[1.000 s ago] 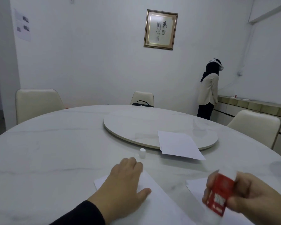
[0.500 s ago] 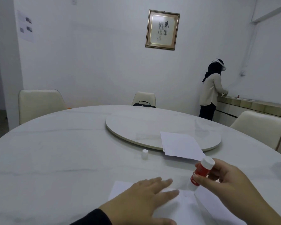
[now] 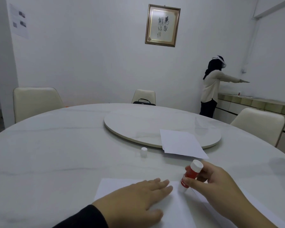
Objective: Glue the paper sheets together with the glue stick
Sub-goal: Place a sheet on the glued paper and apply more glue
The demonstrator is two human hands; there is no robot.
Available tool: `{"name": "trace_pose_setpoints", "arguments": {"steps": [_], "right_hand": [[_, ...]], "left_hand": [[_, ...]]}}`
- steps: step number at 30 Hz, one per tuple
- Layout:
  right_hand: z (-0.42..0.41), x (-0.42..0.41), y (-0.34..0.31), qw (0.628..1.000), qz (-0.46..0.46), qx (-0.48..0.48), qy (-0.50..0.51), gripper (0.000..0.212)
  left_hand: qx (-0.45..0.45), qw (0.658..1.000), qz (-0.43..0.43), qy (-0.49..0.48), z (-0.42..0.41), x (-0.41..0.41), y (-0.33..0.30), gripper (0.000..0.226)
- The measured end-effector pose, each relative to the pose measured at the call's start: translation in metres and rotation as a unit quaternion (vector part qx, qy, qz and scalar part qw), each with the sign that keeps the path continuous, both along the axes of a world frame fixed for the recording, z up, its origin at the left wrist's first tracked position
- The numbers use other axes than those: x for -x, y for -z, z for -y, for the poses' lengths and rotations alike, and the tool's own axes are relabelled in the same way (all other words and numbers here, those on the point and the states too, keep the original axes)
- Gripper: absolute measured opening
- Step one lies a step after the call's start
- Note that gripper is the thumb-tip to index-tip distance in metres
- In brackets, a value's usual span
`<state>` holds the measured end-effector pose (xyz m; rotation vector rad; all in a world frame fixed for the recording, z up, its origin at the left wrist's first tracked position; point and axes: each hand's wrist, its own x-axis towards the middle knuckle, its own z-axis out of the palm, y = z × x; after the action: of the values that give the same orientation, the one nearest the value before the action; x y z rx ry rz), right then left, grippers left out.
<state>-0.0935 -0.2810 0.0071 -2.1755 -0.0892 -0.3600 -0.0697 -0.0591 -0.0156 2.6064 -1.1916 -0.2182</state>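
Observation:
A white paper sheet (image 3: 110,186) lies at the near edge of the round marble table (image 3: 56,153). My left hand (image 3: 138,198) rests flat on it, fingers spread. My right hand (image 3: 215,186) grips a red glue stick (image 3: 190,175), tilted with its lower white end touching the sheet near my left fingertips. A second sheet (image 3: 247,211) lies under my right hand, overlapping the first. The glue stick's white cap (image 3: 143,151) stands alone on the table further back. More sheets (image 3: 181,143) lie in a stack partly on the turntable.
A round turntable (image 3: 138,124) sits in the table's middle. Cream chairs stand at the left (image 3: 34,102), back (image 3: 144,95) and right (image 3: 260,124). Another person (image 3: 211,89) stands at a counter (image 3: 257,102) by the right wall.
My right hand has brought the glue stick from the lower right down onto the sheet beside my left hand. My left hand shifted right on the paper. The view tilted slightly.

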Motion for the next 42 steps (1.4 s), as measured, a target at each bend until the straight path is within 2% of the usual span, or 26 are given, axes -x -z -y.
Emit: {"name": "trace_pose_setpoints", "arguments": {"steps": [6,14,19,22,25,29,35,42], "right_hand": [[-0.008,-0.003,0.007,1.0,0.002,0.019,-0.005,0.013],[-0.009,-0.006,0.01,0.999,0.044,-0.003,0.0,0.014],[-0.009,-0.006,0.008,0.991,0.123,-0.021,0.048,0.015],[-0.008,-0.005,0.007,0.994,0.096,-0.05,0.021,0.015],[-0.011,-0.003,0.013,0.998,0.05,0.01,-0.022,0.013],[-0.011,-0.002,0.013,0.994,0.042,0.089,-0.048,0.014],[-0.011,0.005,0.005,0.986,0.033,0.146,-0.068,0.017],[-0.007,0.025,-0.01,0.98,0.002,0.162,-0.117,0.016]], "left_hand": [[-0.017,0.999,0.026,-0.018,-0.001,0.0,0.008,0.078],[-0.018,0.999,0.044,-0.015,0.002,0.001,0.009,0.074],[-0.012,0.998,0.057,-0.02,0.002,0.002,0.011,0.071],[-0.012,0.997,0.066,-0.024,0.003,0.003,0.012,0.07],[-0.017,0.997,0.07,-0.025,0.004,0.002,0.013,0.073],[-0.021,0.997,0.064,-0.024,0.003,0.001,0.014,0.077],[-0.025,0.998,0.057,-0.021,0.004,0.001,0.014,0.076],[-0.028,0.998,0.056,-0.022,0.003,0.002,0.013,0.076]]}}
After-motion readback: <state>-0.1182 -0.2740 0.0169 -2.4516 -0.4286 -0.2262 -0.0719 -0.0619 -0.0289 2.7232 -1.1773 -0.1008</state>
